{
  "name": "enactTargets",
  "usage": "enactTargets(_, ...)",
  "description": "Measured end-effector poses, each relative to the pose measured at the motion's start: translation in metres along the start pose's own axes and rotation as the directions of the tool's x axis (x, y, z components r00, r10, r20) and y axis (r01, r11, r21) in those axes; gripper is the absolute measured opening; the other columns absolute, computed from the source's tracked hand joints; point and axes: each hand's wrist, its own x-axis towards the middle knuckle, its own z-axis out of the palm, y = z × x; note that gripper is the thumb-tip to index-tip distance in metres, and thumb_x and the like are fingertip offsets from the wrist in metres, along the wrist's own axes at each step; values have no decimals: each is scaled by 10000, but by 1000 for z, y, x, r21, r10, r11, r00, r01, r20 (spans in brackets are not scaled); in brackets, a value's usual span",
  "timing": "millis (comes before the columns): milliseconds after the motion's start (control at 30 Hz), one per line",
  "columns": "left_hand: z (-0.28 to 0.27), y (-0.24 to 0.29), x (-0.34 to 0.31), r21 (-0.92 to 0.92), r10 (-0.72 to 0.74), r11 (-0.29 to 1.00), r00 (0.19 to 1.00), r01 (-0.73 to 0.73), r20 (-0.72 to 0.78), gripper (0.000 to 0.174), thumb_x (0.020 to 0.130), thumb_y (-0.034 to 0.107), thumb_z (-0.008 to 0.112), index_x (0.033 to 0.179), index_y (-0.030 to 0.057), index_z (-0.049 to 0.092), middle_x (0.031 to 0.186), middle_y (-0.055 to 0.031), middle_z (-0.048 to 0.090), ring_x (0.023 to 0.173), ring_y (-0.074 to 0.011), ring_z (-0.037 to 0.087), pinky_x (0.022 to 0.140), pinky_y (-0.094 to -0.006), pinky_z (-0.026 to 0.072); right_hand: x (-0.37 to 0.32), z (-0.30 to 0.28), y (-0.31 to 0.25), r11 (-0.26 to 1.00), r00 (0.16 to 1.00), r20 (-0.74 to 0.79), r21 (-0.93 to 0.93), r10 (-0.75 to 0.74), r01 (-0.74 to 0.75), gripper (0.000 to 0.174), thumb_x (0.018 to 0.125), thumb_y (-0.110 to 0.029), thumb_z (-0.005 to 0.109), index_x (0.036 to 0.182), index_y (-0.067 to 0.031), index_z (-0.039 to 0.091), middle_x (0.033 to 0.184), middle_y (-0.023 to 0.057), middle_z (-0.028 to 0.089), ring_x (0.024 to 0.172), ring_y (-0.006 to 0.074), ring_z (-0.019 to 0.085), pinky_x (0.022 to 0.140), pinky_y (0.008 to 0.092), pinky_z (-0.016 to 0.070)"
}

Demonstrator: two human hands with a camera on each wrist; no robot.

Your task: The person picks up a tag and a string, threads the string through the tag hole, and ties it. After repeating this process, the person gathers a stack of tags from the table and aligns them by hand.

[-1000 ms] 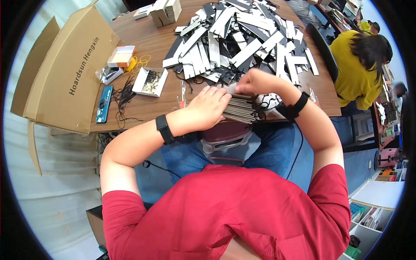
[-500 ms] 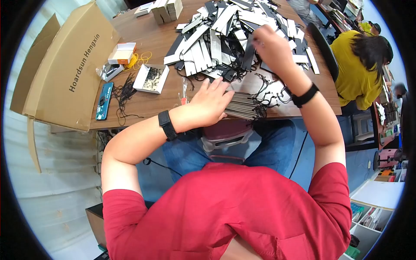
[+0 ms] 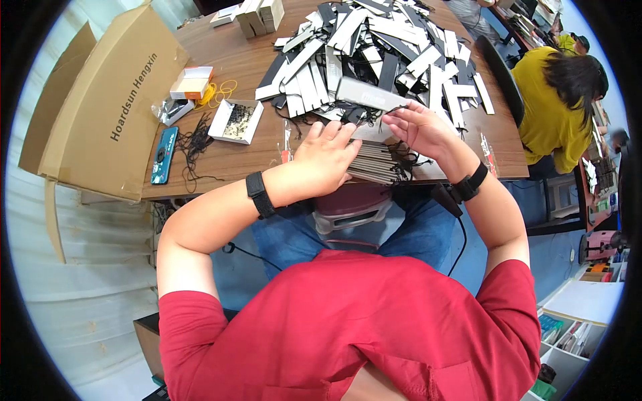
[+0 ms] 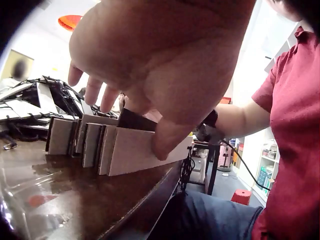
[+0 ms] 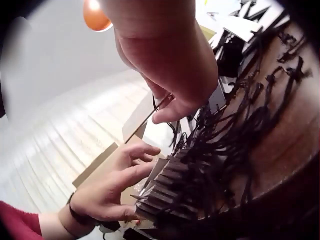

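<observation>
My right hand (image 3: 426, 136) pinches the end of a long pale card tag (image 3: 370, 94) with a black cord. Motion blurs the tag in the head view, and it slants above the near edge of a heap of tags (image 3: 348, 33). Thumb and fingers of my left hand (image 3: 323, 162) bracket the end of a row of tags (image 3: 374, 164) standing on edge at the table's front. In the left wrist view its thumb presses the nearest card (image 4: 131, 152). Black cords (image 5: 227, 130) trail from the row's right end in the right wrist view.
An open white box of small dark pieces (image 3: 237, 121), tangled black cords (image 3: 194, 150) and a teal phone box (image 3: 164, 155) lie on the left. Beyond them stands a large cardboard carton (image 3: 110, 113). A person in yellow (image 3: 552, 100) sits at the right, past a black chair.
My right hand left the row, reached up to the heap, then came back down with a tag. My left hand stays at the row's left end.
</observation>
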Motion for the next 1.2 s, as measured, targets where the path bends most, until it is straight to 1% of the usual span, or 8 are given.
enactTargets(167,-3,0,2,-4,6,1000,1000,-6,18,639,676,308,768,1217,43,555,1294,-148,426,1199,-311,389,961,-443,323,-6,-2,-3,957,992,-101,-287,-72,40,89,916,-45,556,1003,-64,556,956,67,653,871,166,666,673,243,518)
enactTargets(267,-3,2,1,26,19,999,1000,-19,-9,634,677,305,767,1212,40,557,1295,-153,424,1216,-317,375,981,-457,313,3,-8,1,623,983,-81,-781,-165,40,86,887,-35,590,970,-55,581,856,32,641,773,103,625,633,218,463)
enactTargets(433,-2,1,3,20,51,999,997,-50,-51,635,683,266,768,1208,-2,534,1286,-190,426,1220,-362,397,1017,-508,320,1,4,-1,468,996,27,-881,-85,64,204,781,25,608,974,-33,639,794,23,628,661,94,558,607,234,448)
enactTargets(533,7,-6,5,-81,53,995,999,-53,3,640,687,236,769,1208,-30,510,1272,-211,434,1183,-382,441,1003,-492,363,5,-3,7,555,994,92,-825,-53,106,193,790,16,606,969,-45,644,778,10,613,662,87,564,590,233,445)
enactTargets(700,4,-8,7,-152,61,987,997,-53,48,645,688,211,770,1210,-39,484,1235,-211,469,1121,-368,487,952,-417,426,-8,4,0,416,999,-9,-909,52,-29,364,852,-31,519,1214,-58,547,836,30,619,602,81,550,511,206,416)
enactTargets(800,6,-8,7,-151,69,987,997,-61,44,648,689,207,770,1213,-39,478,1202,-205,495,1105,-359,494,939,-413,432,-17,4,-12,657,987,-35,-743,155,-130,430,835,-87,493,1265,-79,510,939,62,645,626,91,562,491,212,407)
enactTargets(1133,1,-7,10,-189,26,982,991,-2,127,664,693,214,772,1228,-37,469,1155,-199,522,1063,-356,510,918,-415,441,-4,-10,-20,749,979,-53,-637,195,-184,247,836,-70,563,1080,-62,602,707,23,607,492,53,469,433,185,361)
enactTargets(1200,0,-6,8,-185,19,983,992,4,121,696,695,212,773,1261,-31,447,1147,-198,525,1056,-356,514,914,-414,444,-8,-5,-48,620,969,-93,-754,227,-218,194,848,-101,571,1030,-57,620,663,21,598,450,52,445,414,187,351)
